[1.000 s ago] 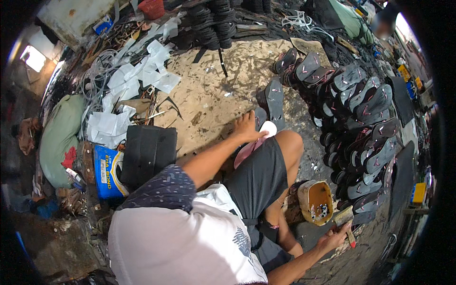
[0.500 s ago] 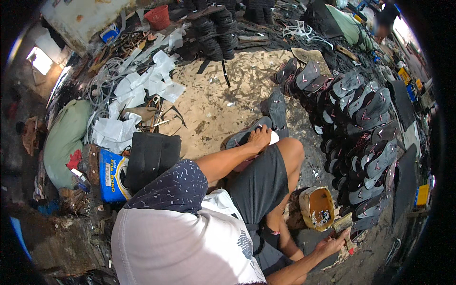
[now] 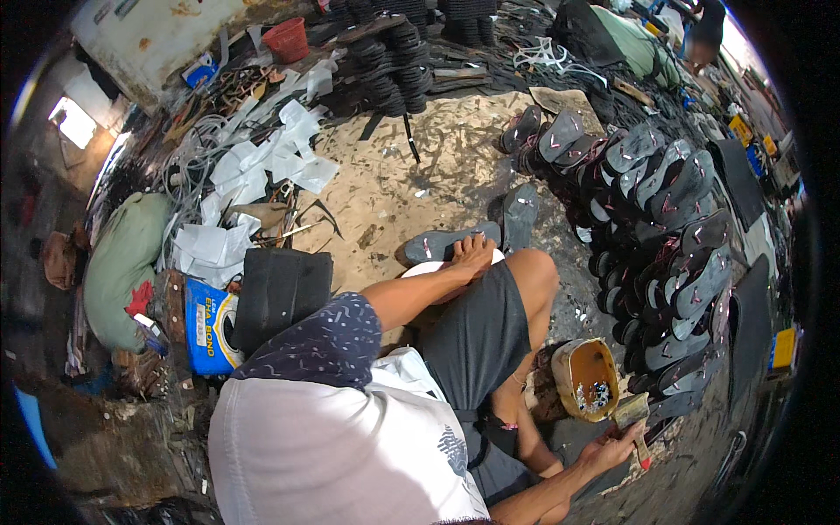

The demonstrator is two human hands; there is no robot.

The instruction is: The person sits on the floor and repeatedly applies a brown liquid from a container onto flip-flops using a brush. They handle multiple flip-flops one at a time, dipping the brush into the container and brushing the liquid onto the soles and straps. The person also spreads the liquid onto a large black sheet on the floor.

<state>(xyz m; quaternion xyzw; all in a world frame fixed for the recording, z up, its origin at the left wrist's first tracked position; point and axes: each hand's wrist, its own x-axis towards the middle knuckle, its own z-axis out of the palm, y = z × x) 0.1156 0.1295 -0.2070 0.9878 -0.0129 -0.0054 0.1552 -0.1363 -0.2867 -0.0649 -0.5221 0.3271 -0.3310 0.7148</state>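
Observation:
My left hand (image 3: 472, 255) is closed over the near edge of a dark grey sandal sole (image 3: 442, 242), its fingertips bent over the top; the thumb is hidden. White material (image 3: 422, 269) shows along the sole's near side, beneath my hand. Touching or close to its right end lies another dark sole (image 3: 521, 214), pointing away from me. At the lower right, my right hand (image 3: 610, 451) is wrapped round the handle of a flat brush (image 3: 632, 411) with a red handle end. The brush's bristles are beside the rim of a glue container (image 3: 564, 372) with amber liquid inside.
Stacks of dark sandals with pink-edged straps (image 3: 691, 280) line the right side. A tan board (image 3: 385, 188) covers the floor ahead. White sheets (image 3: 280, 149), a blue tin (image 3: 199, 337) and a black folded sheet (image 3: 284, 297) are at left. Black sole stacks (image 3: 385, 74) stand beyond the board.
The sole in my left hand has turned more level, and more white shows at its near side. The other sole now points more straight away. My right hand and the brush stay nearly still.

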